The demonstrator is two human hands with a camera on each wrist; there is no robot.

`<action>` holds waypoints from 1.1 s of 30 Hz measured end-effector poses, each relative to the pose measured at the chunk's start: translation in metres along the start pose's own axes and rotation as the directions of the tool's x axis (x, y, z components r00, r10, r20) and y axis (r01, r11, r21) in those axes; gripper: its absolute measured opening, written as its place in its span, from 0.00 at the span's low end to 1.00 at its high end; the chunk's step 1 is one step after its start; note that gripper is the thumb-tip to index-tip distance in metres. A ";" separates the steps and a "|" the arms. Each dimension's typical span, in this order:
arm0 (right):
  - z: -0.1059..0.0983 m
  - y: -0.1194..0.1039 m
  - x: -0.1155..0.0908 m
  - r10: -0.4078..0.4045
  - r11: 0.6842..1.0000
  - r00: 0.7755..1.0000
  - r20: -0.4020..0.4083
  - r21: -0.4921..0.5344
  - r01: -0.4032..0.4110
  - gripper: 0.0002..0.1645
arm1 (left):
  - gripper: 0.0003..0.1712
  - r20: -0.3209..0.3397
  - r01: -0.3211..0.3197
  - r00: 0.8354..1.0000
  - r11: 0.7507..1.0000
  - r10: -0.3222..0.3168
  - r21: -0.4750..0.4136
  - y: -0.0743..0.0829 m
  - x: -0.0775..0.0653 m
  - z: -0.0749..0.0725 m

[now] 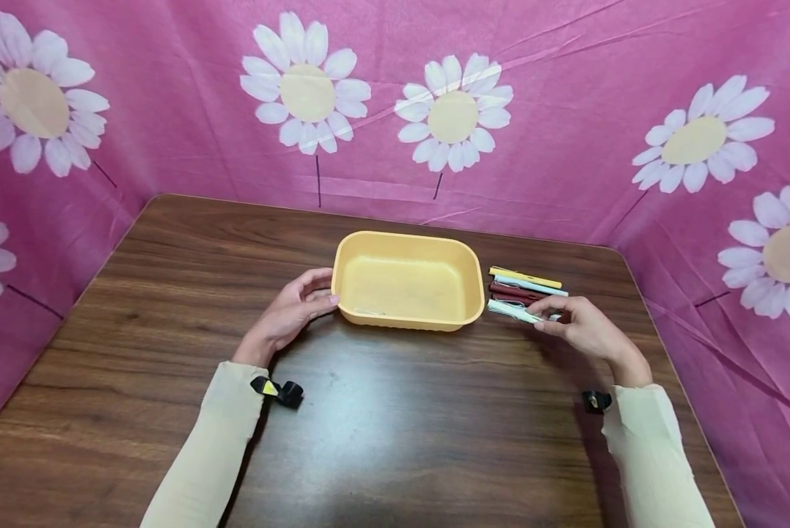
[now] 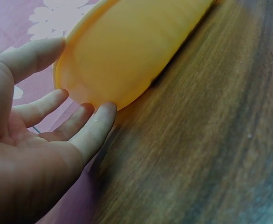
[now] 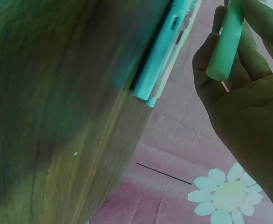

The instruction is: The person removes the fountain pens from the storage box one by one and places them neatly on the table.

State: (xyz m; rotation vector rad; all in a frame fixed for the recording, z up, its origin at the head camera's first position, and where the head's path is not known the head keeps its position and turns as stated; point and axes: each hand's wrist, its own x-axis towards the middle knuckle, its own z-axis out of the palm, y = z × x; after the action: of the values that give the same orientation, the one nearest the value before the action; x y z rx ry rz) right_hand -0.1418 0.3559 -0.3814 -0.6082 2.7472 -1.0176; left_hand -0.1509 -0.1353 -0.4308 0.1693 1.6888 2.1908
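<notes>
My left hand [image 1: 285, 315] rests against the left end of a yellow plastic tray [image 1: 408, 324], its fingers fairly straight. In the left wrist view the fingertips touch the outside of the tray [image 2: 127, 51] and the thumb lies at its rim. To the right of the tray, my right hand [image 1: 589, 331] pinches a pale green pen [image 3: 226, 49] between thumb and fingers, close over a row of pens. That row has a yellow pen [image 1: 525, 276] at the back, a light blue pen [image 1: 533, 284], and dark red pens [image 1: 513, 291] in front.
The brown wooden table [image 1: 368, 440] ends against a pink cloth [image 1: 381, 44] printed with white flowers, which stands behind it and along both sides. A black strap [image 1: 279, 390] is on the left wrist, another strap [image 1: 595, 401] on the right.
</notes>
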 end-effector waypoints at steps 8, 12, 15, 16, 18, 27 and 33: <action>0.004 0.008 0.001 0.018 0.999 1.000 0.011 -0.040 -0.018 0.09 | 0.37 -0.002 0.000 1.000 1.000 0.000 -0.002 -0.001 -0.002 -0.002; 0.004 0.012 0.000 0.026 0.997 1.000 0.007 -0.071 -0.025 0.10 | 0.36 -0.004 0.002 1.000 1.000 -0.002 -0.005 -0.002 -0.001 -0.003; 0.004 0.014 -0.001 0.038 0.996 0.999 -0.002 -0.085 -0.038 0.10 | 0.37 -0.006 0.004 1.000 1.000 -0.004 -0.009 -0.001 -0.002 -0.002; 0.004 0.015 -0.001 0.044 0.995 0.999 -0.002 -0.089 -0.044 0.10 | 0.37 -0.006 0.003 1.000 1.000 -0.003 -0.009 -0.001 -0.002 -0.002; 0.005 0.016 -0.001 0.056 0.994 0.998 -0.009 -0.096 -0.057 0.10 | 0.36 -0.003 -0.001 1.000 1.000 0.001 -0.009 -0.001 -0.001 -0.002; 0.007 0.018 -0.003 0.112 0.981 0.994 -0.017 -0.155 -0.113 0.10 | 0.35 0.013 -0.021 1.000 1.000 0.022 -0.011 -0.005 0.001 -0.002; 0.008 0.022 -0.004 0.142 0.977 0.990 -0.020 -0.155 -0.144 0.09 | 0.35 0.012 -0.007 1.000 1.000 0.007 -0.016 -0.004 0.002 -0.001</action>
State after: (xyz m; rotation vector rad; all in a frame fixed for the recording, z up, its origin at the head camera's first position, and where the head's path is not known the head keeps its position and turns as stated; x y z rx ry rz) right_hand -0.1431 0.3676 -0.4014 -0.4193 2.8494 -0.7809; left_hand -0.1523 -0.1350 -0.4347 0.1843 1.6669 2.2033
